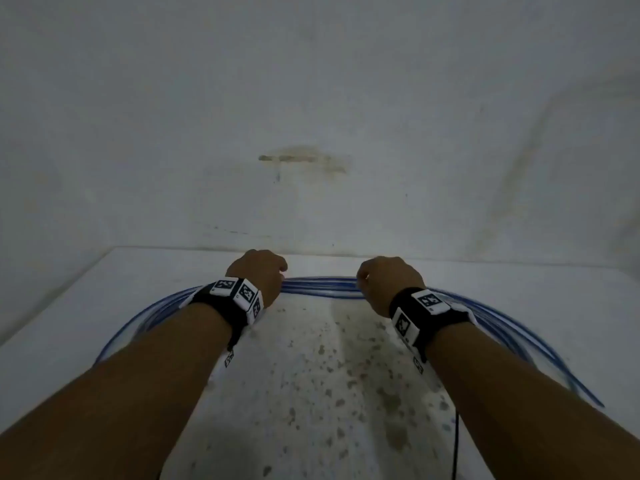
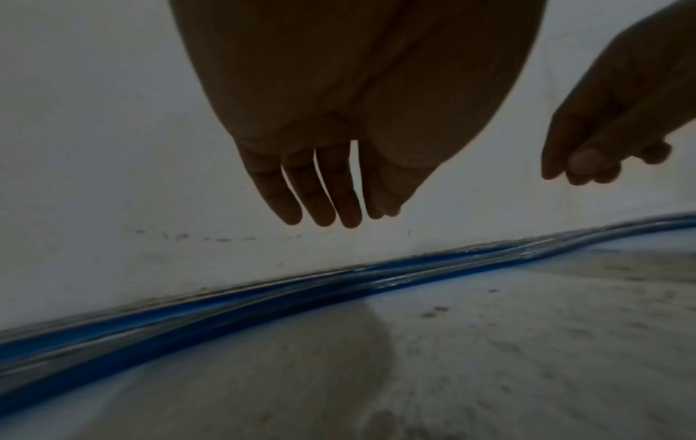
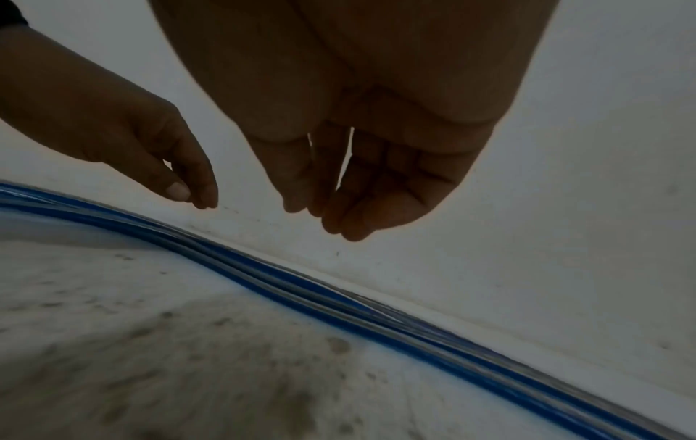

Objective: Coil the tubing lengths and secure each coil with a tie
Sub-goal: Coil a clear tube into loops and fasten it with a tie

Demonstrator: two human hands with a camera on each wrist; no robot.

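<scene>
We see the coil of blue plastic tubing (image 1: 322,287) lying on the stained white counter (image 1: 311,375), its far arc just beside the white wall (image 1: 311,98). Above that arc, our left hand (image 1: 260,271) and right hand (image 1: 386,282) hang with relaxed fingers; each grip holds nothing.

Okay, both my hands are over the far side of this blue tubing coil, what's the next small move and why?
Probably lower both hands and grip the bundle. The wrist views show the left hand and right hand hanging just above the blue tubing coil, fingers relaxed and holding nothing. The loops lie loose on the table by the wall, and no tie is visible on them.
</scene>
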